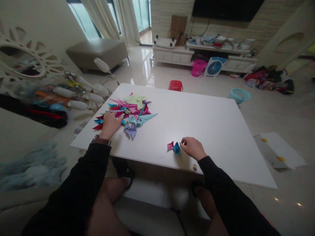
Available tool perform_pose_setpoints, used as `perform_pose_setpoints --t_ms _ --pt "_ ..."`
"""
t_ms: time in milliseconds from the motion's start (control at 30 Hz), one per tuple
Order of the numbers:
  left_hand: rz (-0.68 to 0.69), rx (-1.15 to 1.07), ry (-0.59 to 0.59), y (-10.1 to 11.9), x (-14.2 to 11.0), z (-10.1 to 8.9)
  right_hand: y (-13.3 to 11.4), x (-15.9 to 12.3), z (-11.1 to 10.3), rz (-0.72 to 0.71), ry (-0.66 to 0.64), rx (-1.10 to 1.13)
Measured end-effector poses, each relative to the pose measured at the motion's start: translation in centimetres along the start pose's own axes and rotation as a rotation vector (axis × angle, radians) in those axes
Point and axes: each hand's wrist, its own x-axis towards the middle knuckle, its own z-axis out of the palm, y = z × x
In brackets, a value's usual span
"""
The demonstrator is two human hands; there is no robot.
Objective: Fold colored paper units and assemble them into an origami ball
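Reaching left hand (111, 125) into folded papers (134, 109), right hand (193, 147) beside blue paper (177, 148). I can't tell either grip; I'd pinch lightly next

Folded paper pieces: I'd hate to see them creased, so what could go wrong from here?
The left hand is at the overlapping paper pile and might crush or drag pieces. The right hand is by the small blue piece and could bump it into the pink one. Both lie toward the near edge of the table; a sweep might drop them.
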Motion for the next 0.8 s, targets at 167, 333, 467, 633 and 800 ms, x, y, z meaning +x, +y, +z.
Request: perform_pose_setpoints --t_ms 167,333,467,633,800 --pt "0.107 -0.079 0.014 3.9 -1.3 -0.1 -0.1 0.0 0.0 -0.003 0.006 0.004" --pt "0.356 -0.277 -0.217 9.0 -4.3 2.3 0.1 0.2 -0.2 -0.022 0.084 0.06" --pt "0.563 -0.477 -0.391 12.6 -7.2 4.2 0.3 0.5 -0.5 -0.094 0.262 0.196" --pt "0.737 -0.562 -0.485 14.9 -9.3 5.4 0.2 0.5 -0.7 -0.25 0.425 0.385" --pt "0.816 -0.563 -0.57 16.2 -10.5 6.1 0.2 0.3 -0.5 -0.298 0.416 0.391"
